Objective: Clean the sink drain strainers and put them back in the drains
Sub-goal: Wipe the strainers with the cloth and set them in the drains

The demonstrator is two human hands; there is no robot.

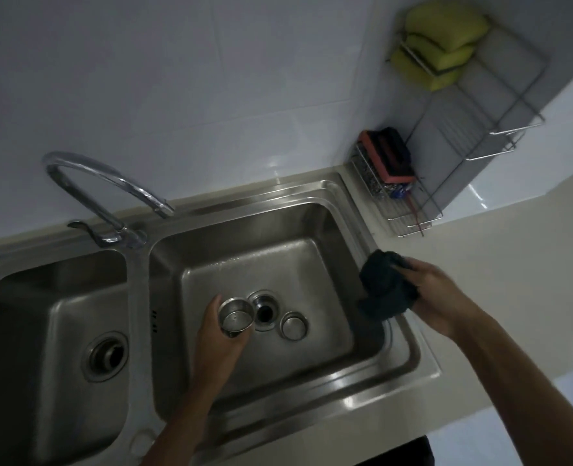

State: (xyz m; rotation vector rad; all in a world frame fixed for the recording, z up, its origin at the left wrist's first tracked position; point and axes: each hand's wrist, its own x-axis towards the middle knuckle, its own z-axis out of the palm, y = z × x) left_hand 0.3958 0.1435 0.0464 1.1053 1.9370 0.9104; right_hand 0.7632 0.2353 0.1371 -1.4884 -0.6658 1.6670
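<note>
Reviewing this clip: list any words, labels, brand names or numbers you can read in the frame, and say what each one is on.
No text can be read anywhere.
Sink: small dark marks on the divider between the two basins, too small and blurred to read.
Strainer in the left hand: no marking visible.
Dark cloth in the right hand: none visible.
Yellow sponges: none visible.

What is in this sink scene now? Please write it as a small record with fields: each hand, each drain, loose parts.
left hand: holds a steel strainer cup over the right basin
right hand: grips a dark cloth at the sink's right rim
right drain: open, no strainer in it
left drain: a strainer appears seated, dim
loose part: round steel lid on the basin floor, right of the open drain
faucet: no water visible
</note>
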